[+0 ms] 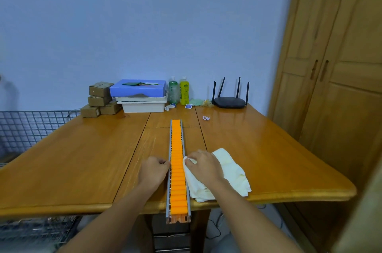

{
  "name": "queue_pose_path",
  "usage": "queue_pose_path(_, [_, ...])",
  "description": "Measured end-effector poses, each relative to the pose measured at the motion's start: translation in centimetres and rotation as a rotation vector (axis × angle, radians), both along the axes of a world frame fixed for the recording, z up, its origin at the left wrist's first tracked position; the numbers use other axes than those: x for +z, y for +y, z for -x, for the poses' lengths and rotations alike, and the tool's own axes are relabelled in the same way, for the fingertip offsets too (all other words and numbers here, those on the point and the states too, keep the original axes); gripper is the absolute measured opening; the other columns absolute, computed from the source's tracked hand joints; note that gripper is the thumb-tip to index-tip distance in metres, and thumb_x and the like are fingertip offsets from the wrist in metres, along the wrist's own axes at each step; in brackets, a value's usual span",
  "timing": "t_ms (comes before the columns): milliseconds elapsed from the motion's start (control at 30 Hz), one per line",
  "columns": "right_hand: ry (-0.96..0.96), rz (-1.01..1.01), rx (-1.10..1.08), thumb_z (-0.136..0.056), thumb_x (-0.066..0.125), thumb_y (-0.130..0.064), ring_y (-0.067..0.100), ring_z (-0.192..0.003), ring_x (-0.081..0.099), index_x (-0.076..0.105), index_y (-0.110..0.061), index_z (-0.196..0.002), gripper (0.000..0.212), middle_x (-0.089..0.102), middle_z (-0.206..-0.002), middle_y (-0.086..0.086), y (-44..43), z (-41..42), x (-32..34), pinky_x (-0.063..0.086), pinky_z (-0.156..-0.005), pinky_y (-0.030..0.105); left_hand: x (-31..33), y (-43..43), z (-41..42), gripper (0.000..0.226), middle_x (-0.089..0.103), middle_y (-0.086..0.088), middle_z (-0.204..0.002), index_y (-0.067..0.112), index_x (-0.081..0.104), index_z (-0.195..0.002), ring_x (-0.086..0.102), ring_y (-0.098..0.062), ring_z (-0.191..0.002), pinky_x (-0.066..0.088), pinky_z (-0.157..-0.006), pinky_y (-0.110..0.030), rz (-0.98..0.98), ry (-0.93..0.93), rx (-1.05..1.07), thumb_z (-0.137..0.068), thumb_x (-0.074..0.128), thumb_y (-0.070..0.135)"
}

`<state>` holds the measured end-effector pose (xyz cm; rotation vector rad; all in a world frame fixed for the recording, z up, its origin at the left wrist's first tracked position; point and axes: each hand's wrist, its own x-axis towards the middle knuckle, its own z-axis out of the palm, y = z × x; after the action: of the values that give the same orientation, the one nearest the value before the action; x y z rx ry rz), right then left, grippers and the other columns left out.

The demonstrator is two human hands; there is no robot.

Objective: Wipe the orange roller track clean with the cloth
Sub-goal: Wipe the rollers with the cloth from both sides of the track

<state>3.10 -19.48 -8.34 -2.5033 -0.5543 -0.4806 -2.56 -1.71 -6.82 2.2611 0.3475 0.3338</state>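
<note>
The orange roller track in a grey metal frame runs down the middle of the wooden table, its near end sticking out past the front edge. A cream cloth lies bunched just right of the track. My right hand rests on the cloth and pinches a fold of it against the track's right rail. My left hand sits on the table at the left rail, fingers curled against the frame.
At the table's back stand small cardboard boxes, a blue box on white trays, two bottles and a black router. A wire grid is at left, a wooden wardrobe at right.
</note>
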Motion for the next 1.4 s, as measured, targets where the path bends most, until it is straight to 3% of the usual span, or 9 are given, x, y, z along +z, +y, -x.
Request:
queue_pose_path(267, [0.009, 0.037, 0.008, -0.1, 0.052, -0.043, 0.015, -0.095, 0.062, 0.076, -0.022, -0.116, 0.035, 0.071, -0.107, -0.003, -0.7, 2.9, 0.2, 0.054, -0.077, 0.031, -0.3, -0.8, 2.9, 0.022, 0.072, 0.002, -0.076, 0.023, 0.073, -0.082, 0.07, -0.012, -0.074, 0.055, -0.067, -0.027, 0.031, 0.001, 0.002, -0.099, 0.061, 0.029])
queue_pose_path(467, [-0.041, 0.031, 0.027, -0.1, 0.053, -0.043, 0.007, -0.088, 0.055, 0.076, -0.024, -0.116, 0.034, 0.07, -0.107, -0.005, -1.4, 5.7, 0.2, 0.044, -0.073, 0.023, -0.2, -1.6, 4.8, 0.018, 0.069, 0.001, -0.076, 0.022, 0.07, -0.083, 0.066, -0.01, -0.072, 0.045, -0.058, -0.022, 0.031, -0.001, 0.023, -0.099, 0.061, 0.026])
queue_pose_path(800, [-0.078, 0.101, 0.044, -0.098, 0.053, -0.038, 0.014, -0.084, 0.062, 0.078, -0.02, -0.108, 0.033, 0.071, -0.1, -0.002, -2.1, 10.2, 0.8, 0.054, -0.072, 0.031, -0.2, -2.3, 7.4, 0.014, 0.064, 0.009, -0.08, 0.015, 0.073, -0.106, 0.059, -0.003, -0.074, 0.039, -0.057, -0.018, 0.031, -0.018, 0.018, -0.098, 0.063, 0.02])
queue_pose_path(967, [-0.108, 0.177, 0.062, -0.095, 0.052, -0.039, 0.015, -0.07, 0.057, 0.076, -0.018, -0.091, 0.033, 0.064, -0.079, -0.003, -2.8, 12.3, 1.3, 0.04, -0.054, 0.026, -0.3, -2.7, 8.8, 0.019, 0.064, 0.008, -0.083, 0.014, 0.073, -0.112, 0.059, -0.002, -0.076, 0.04, -0.058, -0.018, 0.004, -0.025, 0.016, -0.098, 0.061, 0.02])
queue_pose_path(1033, [-0.102, 0.221, 0.044, -0.092, 0.05, -0.041, 0.017, -0.064, 0.056, 0.072, -0.016, -0.078, 0.035, 0.06, -0.071, -0.001, -3.1, 12.8, 1.0, 0.041, -0.051, 0.03, -0.3, -2.8, 9.3, 0.02, 0.063, 0.008, -0.083, 0.013, 0.072, -0.113, 0.058, -0.001, -0.074, 0.04, -0.058, -0.018, -0.013, -0.026, 0.007, -0.099, 0.06, 0.019])
queue_pose_path(1133, [-0.067, 0.238, 0.017, -0.085, 0.046, -0.045, 0.018, -0.062, 0.057, 0.069, -0.018, -0.072, 0.038, 0.06, -0.069, 0.0, -3.4, 13.3, 0.1, 0.055, -0.057, 0.038, -0.1, -2.9, 10.1, 0.018, 0.061, 0.011, -0.08, 0.013, 0.072, -0.111, 0.056, -0.001, -0.072, 0.038, -0.056, -0.018, -0.03, -0.034, -0.015, -0.099, 0.059, 0.018])
queue_pose_path(1300, [-0.07, 0.159, -0.014, -0.084, 0.048, -0.043, 0.022, -0.06, 0.057, 0.064, -0.011, -0.068, 0.039, 0.059, -0.066, 0.008, -3.8, 14.0, 0.3, 0.047, -0.051, 0.041, 0.4, -2.9, 11.6, 0.015, 0.067, 0.002, -0.084, 0.025, 0.064, -0.088, 0.06, -0.007, -0.073, 0.044, -0.058, -0.02, -0.024, -0.021, -0.017, -0.1, 0.058, 0.018])
queue_pose_path(1400, [-0.079, 0.103, -0.026, -0.083, 0.05, -0.042, 0.019, -0.057, 0.053, 0.067, -0.01, -0.071, 0.037, 0.065, -0.072, 0.01, -4.2, 14.1, 1.5, 0.038, -0.049, 0.033, 0.7, -2.7, 12.2, 0.017, 0.068, -0.002, -0.085, 0.024, 0.064, -0.085, 0.06, -0.01, -0.072, 0.044, -0.058, -0.021, -0.027, -0.023, -0.031, -0.099, 0.057, 0.018])
